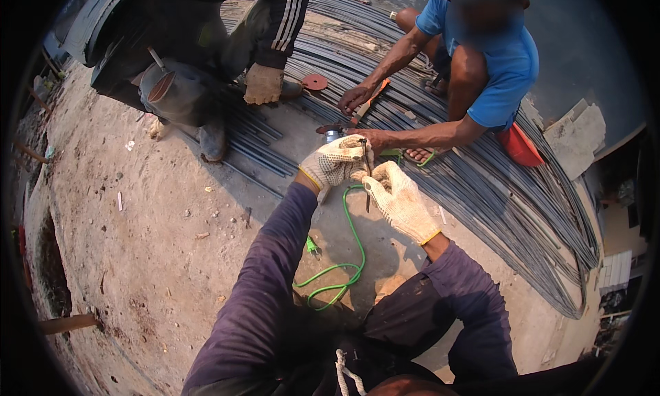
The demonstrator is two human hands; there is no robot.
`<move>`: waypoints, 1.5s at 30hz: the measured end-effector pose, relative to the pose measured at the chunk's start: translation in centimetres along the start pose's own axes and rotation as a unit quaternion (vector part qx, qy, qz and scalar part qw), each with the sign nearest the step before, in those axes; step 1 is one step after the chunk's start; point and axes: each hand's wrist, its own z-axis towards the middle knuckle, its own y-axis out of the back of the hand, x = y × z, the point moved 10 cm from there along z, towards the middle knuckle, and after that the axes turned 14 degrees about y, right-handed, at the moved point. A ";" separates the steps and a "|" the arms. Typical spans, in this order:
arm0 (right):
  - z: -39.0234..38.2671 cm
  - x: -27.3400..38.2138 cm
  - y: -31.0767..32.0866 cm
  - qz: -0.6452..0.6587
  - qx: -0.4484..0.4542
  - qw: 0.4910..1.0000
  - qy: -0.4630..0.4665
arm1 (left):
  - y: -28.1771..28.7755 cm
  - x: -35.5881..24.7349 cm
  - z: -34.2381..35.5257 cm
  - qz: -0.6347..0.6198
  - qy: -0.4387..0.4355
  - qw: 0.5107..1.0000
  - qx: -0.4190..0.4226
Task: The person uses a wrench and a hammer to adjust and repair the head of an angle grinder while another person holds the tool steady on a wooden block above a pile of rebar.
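Both my hands wear cream knitted gloves with yellow cuffs. A thin dark metal rod [367, 202] stands nearly lengthwise between them, its exact kind unclear. My left hand [335, 163] has its fingers closed at the rod's upper part. From the right, my right hand [402, 203] pinches the rod lower down. Just beyond my left glove, a grinder-like tool [333, 135] with a dark disc and a silvery head shows, partly hidden by the glove and a co-worker's hand [371, 139]. That co-worker's other hand [353, 100] is beside an orange, bar-like piece [372, 100].
Long steel bars [474, 203] curve across the right and back. A green cord [359, 238] with a plug [312, 245] lies on the concrete. A red disc [315, 82] rests near another worker's gloved hand [264, 84]. A red container [520, 146] sits behind the blue-shirted person [505, 73].
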 end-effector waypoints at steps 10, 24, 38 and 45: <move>-0.4 -1.8 -1.4 0.099 0.010 0.994 -0.056 | -2.9 -2.4 -0.6 0.085 -0.035 0.994 0.051; -3.1 0.1 -5.1 -0.130 0.236 0.956 0.114 | 9.8 -2.0 -5.7 0.118 -0.003 0.967 -0.226; -13.0 8.1 -8.6 -0.113 0.320 0.868 0.364 | 19.8 -1.6 -10.0 0.219 0.018 0.856 -0.467; -13.9 9.0 -8.1 -0.149 0.428 0.837 0.308 | 21.7 -4.0 -13.1 0.361 0.025 0.715 -0.599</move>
